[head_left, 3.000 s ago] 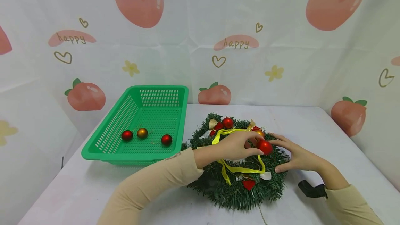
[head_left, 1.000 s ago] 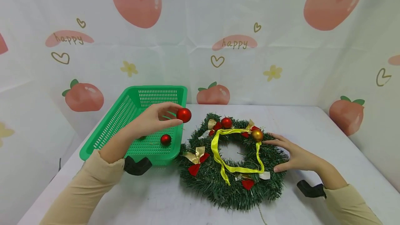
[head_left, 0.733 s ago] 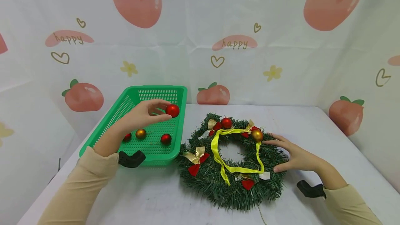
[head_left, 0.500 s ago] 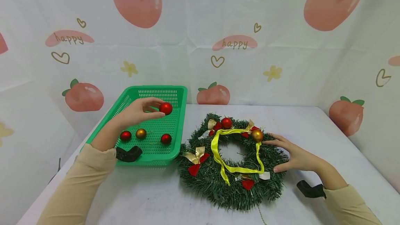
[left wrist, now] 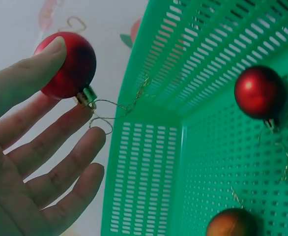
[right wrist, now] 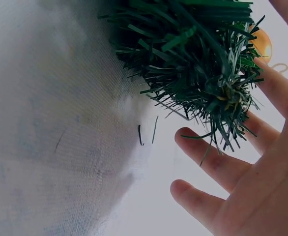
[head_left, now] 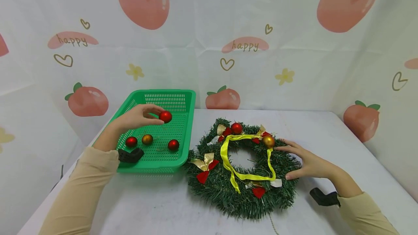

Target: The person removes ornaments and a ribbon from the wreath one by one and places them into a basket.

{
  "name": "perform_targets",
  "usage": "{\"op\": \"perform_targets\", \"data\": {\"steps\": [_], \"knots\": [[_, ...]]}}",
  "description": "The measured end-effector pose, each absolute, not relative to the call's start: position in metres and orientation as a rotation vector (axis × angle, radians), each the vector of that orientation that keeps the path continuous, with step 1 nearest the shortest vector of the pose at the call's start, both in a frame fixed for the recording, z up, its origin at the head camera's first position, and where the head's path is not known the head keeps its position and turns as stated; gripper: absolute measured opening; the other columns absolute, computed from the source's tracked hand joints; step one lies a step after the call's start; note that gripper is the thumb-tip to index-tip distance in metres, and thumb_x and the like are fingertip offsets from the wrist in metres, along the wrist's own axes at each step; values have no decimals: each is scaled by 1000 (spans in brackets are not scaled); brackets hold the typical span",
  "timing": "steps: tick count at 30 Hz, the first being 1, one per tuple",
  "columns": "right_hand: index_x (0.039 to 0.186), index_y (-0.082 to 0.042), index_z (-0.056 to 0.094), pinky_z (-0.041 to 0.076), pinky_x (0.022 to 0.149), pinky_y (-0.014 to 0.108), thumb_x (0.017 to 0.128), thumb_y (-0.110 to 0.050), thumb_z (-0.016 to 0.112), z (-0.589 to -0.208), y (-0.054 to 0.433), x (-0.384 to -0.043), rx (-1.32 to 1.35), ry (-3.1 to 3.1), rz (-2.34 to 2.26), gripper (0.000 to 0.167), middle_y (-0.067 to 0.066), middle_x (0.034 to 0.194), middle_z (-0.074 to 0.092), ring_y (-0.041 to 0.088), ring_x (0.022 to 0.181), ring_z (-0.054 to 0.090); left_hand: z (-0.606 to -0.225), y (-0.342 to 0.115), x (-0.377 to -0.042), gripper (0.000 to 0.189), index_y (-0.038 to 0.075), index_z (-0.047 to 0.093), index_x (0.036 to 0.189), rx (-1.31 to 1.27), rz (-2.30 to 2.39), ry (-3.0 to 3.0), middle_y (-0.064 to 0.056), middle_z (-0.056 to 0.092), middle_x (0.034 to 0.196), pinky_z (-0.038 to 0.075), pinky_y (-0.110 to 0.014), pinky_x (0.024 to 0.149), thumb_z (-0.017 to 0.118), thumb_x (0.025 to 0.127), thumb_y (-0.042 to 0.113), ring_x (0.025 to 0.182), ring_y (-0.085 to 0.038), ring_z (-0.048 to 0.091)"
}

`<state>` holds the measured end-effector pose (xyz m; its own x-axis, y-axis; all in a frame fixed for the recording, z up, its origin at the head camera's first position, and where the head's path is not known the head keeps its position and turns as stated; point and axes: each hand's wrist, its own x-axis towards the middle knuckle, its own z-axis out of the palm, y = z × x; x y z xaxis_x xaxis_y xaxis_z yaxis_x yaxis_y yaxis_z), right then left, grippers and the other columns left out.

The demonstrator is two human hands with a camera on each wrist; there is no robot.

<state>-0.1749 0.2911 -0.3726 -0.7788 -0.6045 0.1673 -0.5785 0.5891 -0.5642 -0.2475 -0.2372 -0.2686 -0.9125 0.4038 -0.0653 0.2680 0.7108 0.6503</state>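
Observation:
My left hand (head_left: 137,116) pinches a shiny red Christmas ball (head_left: 165,116) between thumb and fingers, above the green basket (head_left: 191,126). In the left wrist view a thin gold string (left wrist: 134,101) hangs from the ball's cap, and the other fingers are spread. A green tinsel wreath (head_left: 241,206) lies on the table to the right, with red-and-gold bows, a yellow ribbon (head_left: 224,153), a red ball (head_left: 236,128) and a gold ball (head_left: 269,141). My right hand (head_left: 311,164) lies at the wreath's right edge, fingers spread over the tinsel (right wrist: 203,64) and holding no ball.
Inside the basket lie two red balls, a left red ball (head_left: 131,142) and a right red ball (head_left: 173,145), with a gold ball (head_left: 147,140) between them. The white table (head_left: 156,206) runs back to a fruit-printed backdrop (head_left: 196,28).
Three seconds ago the left hand was at the wreath with the red ball; it has carried it left over the basket, uncovering the gold ball on the wreath. The right hand has stayed put.

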Motion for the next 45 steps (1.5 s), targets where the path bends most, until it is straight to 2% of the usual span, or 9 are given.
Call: {"op": "perform_targets", "data": {"steps": [8, 12, 15, 17, 22, 28, 33, 41, 45], "knots": [[135, -17, 47, 36, 85, 71, 69, -24, 82, -372, 291, -176, -1022, 2769, -948, 75, 27, 146, 25, -8, 132, 18, -273, -247, -251, 55, 4, 50, 132, 531, 926, 2612, -20, 50, 135, 46, -49, 97, 66, 87, 32, 122, -39, 51], [135, -16, 47, 35, 85, 72, 69, -25, 82, -372, 291, -176, -1010, 2773, -935, 75, 28, 146, 25, 12, 136, 24, -276, -251, -253, 52, 5, 52, 130, 548, 901, 2582, -19, 50, 136, 47, -48, 96, 66, 87, 31, 125, -40, 47], [135, -16, 47, 36, 85, 71, 69, -24, 82, -371, 291, -176, -1020, 2764, -939, 76, 28, 147, 25, 10, 136, 24, -279, -254, -255, 51, 6, 54, 129, 566, 853, 2577, -19, 52, 134, 46, -48, 96, 66, 87, 31, 125, -40, 46], [136, -17, 47, 36, 85, 71, 69, -23, 82, -371, 291, -176, -1026, 2759, -946, 76, 27, 147, 25, -2, 134, 21, -281, -256, -256, 51, 6, 55, 128, 571, 826, 2569, -19, 54, 132, 46, -48, 96, 67, 86, 32, 124, -40, 47], [136, -17, 46, 36, 84, 72, 69, -24, 82, -371, 291, -175, -1025, 2761, -945, 76, 28, 146, 25, -4, 133, 20, -285, -259, -258, 49, 6, 57, 126, 573, 801, 2541, -20, 57, 127, 46, -47, 95, 68, 85, 31, 122, -39, 48], [135, -15, 47, 35, 85, 72, 70, -25, 81, -372, 292, -175, -999, 2771, -961, 74, 30, 146, 24, -24, 124, 9, -288, -260, -261, 48, 5, 60, 123, 591, 759, 2550, -18, 60, 123, 47, -47, 94, 70, 84, 30, 118, -37, 51], [135, -16, 47, 34, 85, 73, 70, -26, 81, -373, 292, -175, -992, 2771, -957, 74, 31, 145, 24, -24, 124, 8, -289, -260, -262, 48, 5, 60, 123, 606, 702, 2558, -17, 61, 121, 48, -45, 93, 69, 84, 31, 117, -35, 53], [135, -16, 47, 35, 86, 72, 70, -26, 81, -371, 290, -174, -979, 2766, -960, 74, 28, 146, 24, -8, 134, 18, -289, -259, -261, 49, -3, 54, 126, 616, 724, 2607, -24, 60, 122, 47, -47, 93, 65, 88, 26, 115, -38, 54], [136, -16, 47, 35, 86, 72, 70, -26, 81, -370, 290, -174, -978, 2763, -946, 74, 28, 146, 24, 29, 135, 27, -284, -250, -260, 46, 0, 54, 127, 629, 794, 2672, -21, 61, 122, 47, -49, 94, 61, 91, 27, 115, -38, 55]]}}
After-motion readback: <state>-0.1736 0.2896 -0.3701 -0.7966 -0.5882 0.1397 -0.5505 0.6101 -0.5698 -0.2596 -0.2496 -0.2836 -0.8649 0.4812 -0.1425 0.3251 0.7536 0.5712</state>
